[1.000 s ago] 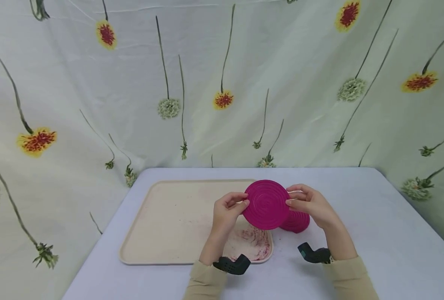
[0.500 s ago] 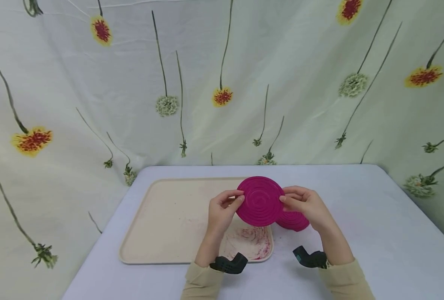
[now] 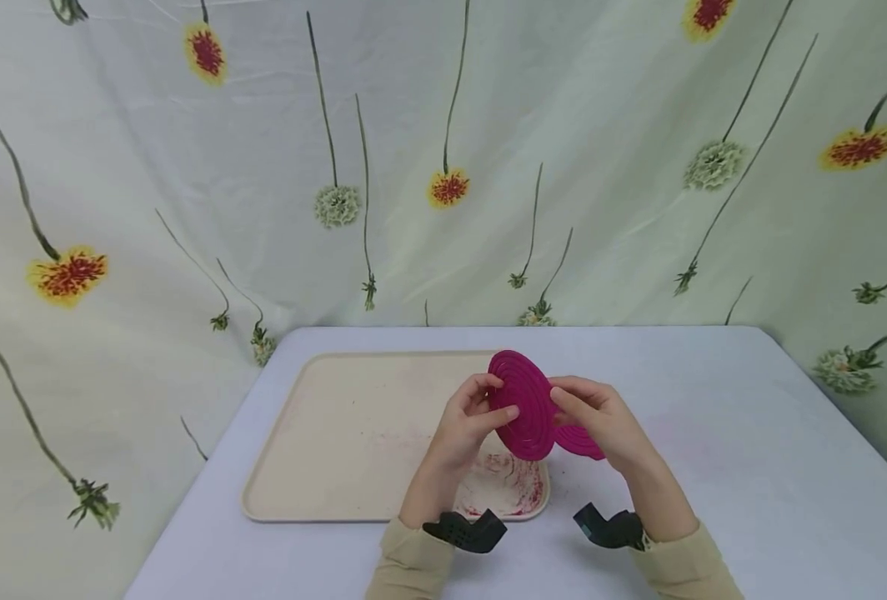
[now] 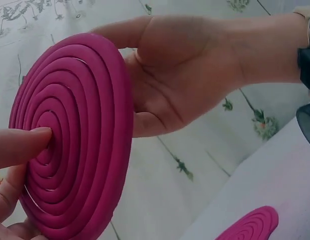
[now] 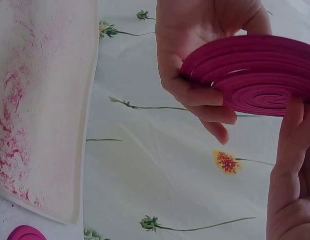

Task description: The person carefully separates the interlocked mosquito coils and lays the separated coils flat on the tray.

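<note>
A magenta spiral disc (image 3: 522, 400), which looks like coiled modelling clay, is held up between both hands above the table, turned partly edge-on in the head view. My left hand (image 3: 466, 421) grips its left side, thumb on the near face and fingers round the rim. In the left wrist view that thumb lies near the centre of the spiral disc (image 4: 89, 150). My right hand (image 3: 601, 417) holds the right side by the rim; its contact is partly hidden. A second magenta coiled disc (image 3: 580, 442) lies on the table behind, partly covered.
A cream tray (image 3: 323, 467) lies on the left of the white table (image 3: 751, 500), its near right corner smeared with magenta. A flower-printed cloth (image 3: 601, 125) hangs behind the table. Each wrist wears a black device (image 3: 468, 532).
The held disc has turned from nearly face-on to partly edge-on. My left thumb has moved further over its face, and my right hand has shifted slightly inward.
</note>
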A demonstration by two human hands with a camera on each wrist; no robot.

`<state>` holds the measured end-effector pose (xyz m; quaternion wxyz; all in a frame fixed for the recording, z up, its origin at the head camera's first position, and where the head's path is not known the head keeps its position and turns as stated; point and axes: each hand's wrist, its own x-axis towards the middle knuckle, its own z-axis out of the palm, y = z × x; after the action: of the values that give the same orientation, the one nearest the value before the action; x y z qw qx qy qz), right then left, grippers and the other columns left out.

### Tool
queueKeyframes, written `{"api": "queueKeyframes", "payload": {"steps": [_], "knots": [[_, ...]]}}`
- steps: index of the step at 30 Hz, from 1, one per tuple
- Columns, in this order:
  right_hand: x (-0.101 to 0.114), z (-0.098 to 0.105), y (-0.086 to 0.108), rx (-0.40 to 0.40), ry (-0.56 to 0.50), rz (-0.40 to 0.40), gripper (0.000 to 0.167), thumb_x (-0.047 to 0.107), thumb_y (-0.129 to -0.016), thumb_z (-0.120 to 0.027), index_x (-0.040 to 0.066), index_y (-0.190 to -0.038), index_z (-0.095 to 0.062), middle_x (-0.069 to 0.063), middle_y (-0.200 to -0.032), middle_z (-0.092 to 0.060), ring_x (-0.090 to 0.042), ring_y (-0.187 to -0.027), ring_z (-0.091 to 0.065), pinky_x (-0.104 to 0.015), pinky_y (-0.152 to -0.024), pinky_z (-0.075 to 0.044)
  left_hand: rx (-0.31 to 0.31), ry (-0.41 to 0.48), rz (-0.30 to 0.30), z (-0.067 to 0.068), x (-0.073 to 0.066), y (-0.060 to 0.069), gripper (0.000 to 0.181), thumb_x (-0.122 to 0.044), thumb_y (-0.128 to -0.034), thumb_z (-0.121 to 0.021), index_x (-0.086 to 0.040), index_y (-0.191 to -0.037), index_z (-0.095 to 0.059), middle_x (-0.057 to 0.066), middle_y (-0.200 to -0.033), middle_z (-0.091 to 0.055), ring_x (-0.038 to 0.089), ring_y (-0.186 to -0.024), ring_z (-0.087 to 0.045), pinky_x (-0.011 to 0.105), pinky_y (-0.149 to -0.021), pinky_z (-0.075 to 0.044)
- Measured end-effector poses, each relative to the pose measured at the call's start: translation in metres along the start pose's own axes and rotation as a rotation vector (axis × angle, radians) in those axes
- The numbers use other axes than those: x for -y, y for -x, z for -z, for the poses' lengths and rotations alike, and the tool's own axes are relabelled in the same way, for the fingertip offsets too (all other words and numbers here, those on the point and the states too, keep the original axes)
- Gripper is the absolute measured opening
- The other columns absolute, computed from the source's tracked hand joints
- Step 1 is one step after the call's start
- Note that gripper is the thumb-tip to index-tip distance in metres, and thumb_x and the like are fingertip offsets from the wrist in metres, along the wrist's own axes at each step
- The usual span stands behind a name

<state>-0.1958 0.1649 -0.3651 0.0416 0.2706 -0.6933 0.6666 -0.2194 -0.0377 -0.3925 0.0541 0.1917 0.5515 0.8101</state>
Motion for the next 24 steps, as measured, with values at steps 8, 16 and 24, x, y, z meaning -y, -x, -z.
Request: {"api": "queueKeyframes", "payload": {"steps": [8, 16, 24], "knots": [[-0.007, -0.002, -0.001, 0.084, -0.039, 0.086, 0.039, -0.002, -0.092, -0.052, 0.015, -0.126, -0.058, 0.003, -0.116, -0.060, -0.014, -0.104, -0.058, -0.030, -0.082, -0.053, 0.025, -0.048, -0.031, -0.005, -0.001, 0.001, 0.030, 0.001, -0.0863, -0.063, -0.002, -0.114, -0.051, 0.009, -0.125, -0.050, 0.022, -0.116, -0.049, 0.035, -0.098, -0.044], [-0.016, -0.017, -0.006, -0.075, 0.007, 0.051, 0.040, -0.006, -0.085, -0.062, -0.006, -0.123, -0.053, 0.001, -0.116, -0.060, -0.017, -0.103, -0.057, -0.031, -0.083, -0.053, -0.047, -0.265, -0.152, -0.011, 0.002, -0.001, 0.026, 0.004, -0.0900, -0.057, 0.013, -0.114, -0.058, 0.023, -0.131, -0.049, 0.031, -0.124, -0.045, 0.041, -0.100, -0.042], [-0.021, -0.024, -0.009, -0.269, 0.092, -0.062, 0.038, 0.003, -0.083, -0.069, -0.002, -0.119, -0.056, -0.013, -0.111, -0.061, -0.019, -0.100, -0.058, -0.027, -0.080, -0.053, -0.132, -0.318, -0.119, -0.021, 0.006, 0.000, 0.024, -0.002, -0.0928, -0.056, 0.007, -0.114, -0.063, 0.020, -0.109, -0.065, 0.012, -0.092, -0.060, 0.021, -0.078, -0.052]]}}
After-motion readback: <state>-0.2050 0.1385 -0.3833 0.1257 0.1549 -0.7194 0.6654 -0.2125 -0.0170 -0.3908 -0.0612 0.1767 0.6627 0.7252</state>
